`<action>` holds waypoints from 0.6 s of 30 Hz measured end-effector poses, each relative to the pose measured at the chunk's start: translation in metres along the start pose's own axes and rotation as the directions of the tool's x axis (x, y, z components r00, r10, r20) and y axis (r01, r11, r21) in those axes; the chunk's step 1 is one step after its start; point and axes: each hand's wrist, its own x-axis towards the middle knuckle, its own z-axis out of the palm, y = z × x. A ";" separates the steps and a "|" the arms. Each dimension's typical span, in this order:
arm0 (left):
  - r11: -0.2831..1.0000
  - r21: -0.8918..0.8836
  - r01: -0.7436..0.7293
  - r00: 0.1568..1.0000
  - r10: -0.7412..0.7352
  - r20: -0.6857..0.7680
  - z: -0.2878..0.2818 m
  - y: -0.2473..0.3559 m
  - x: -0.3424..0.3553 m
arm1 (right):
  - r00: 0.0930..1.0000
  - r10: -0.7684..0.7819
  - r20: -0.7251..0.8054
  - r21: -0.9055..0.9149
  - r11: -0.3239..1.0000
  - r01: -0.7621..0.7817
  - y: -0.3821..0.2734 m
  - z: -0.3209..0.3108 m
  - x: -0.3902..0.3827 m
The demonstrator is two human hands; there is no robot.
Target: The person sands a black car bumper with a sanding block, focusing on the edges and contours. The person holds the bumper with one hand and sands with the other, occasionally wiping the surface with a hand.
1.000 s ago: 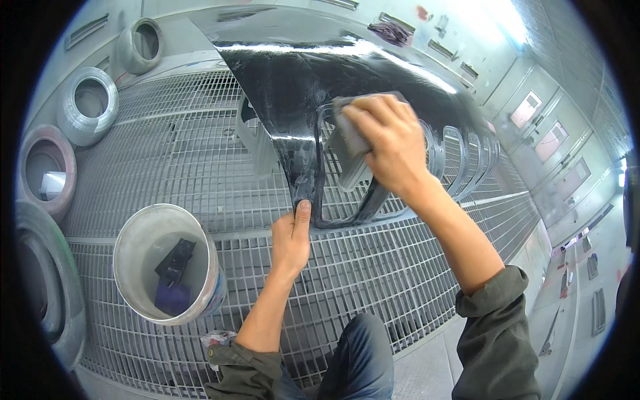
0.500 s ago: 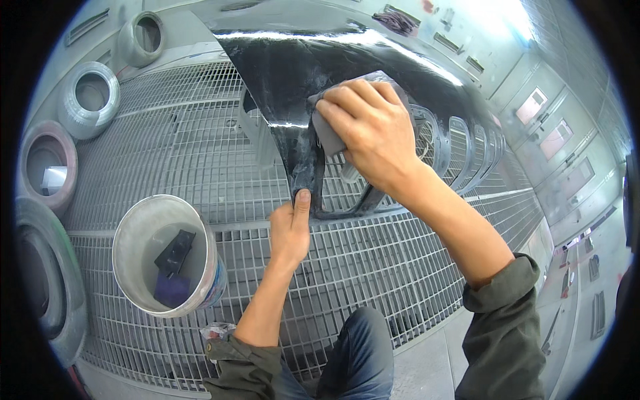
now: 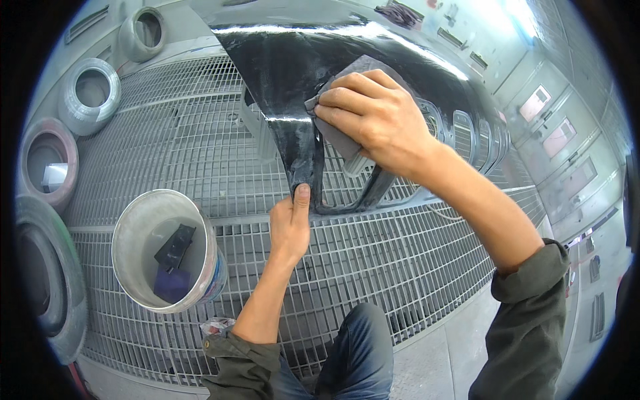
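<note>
A glossy black car body panel with slotted openings along its near edge spans the upper middle. Dull, scuffed patches show on its narrow left strip. My left hand grips the lower tip of that strip, thumb on top and fingers wrapped beneath. Under my right hand is a grey sheet of sandpaper, pressed against the panel by the first opening. My fingers are bent over the sheet, and a small folded edge sticks out past the fingertips. What lies underneath the sheet is hidden.
To the left, a whitish bucket holds water with a dark piece and a purple piece. Several round rings like tires lean along the left wall. Metal grating forms the floor. A dark cloth lies at the far end.
My right hand has moved slightly right with the sandpaper, and more of the sheet shows above it. The right forearm has swung outward. My left hand keeps its hold on the panel.
</note>
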 end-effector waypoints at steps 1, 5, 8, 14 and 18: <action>1.000 -0.022 -0.020 1.000 0.020 -0.011 0.003 -0.005 0.000 | 0.998 -0.053 0.014 -0.008 0.999 0.053 0.011 0.000 -0.001; 0.998 -0.049 -0.028 0.999 0.029 0.018 0.004 -0.017 0.004 | 0.999 -0.024 0.027 -0.236 0.971 0.030 0.027 0.004 0.005; 1.000 -0.015 -0.025 1.000 0.025 0.009 0.004 -0.016 0.005 | 0.999 0.005 0.040 -0.196 0.981 0.003 0.019 0.001 0.003; 0.999 -0.053 -0.013 1.000 0.013 0.001 0.002 -0.016 0.004 | 0.985 0.035 0.171 -0.207 0.978 0.001 0.031 -0.015 -0.007; 0.999 -0.044 -0.005 1.000 0.005 0.010 0.002 -0.007 0.003 | 0.975 0.042 0.219 -0.290 0.957 0.024 0.038 -0.032 -0.032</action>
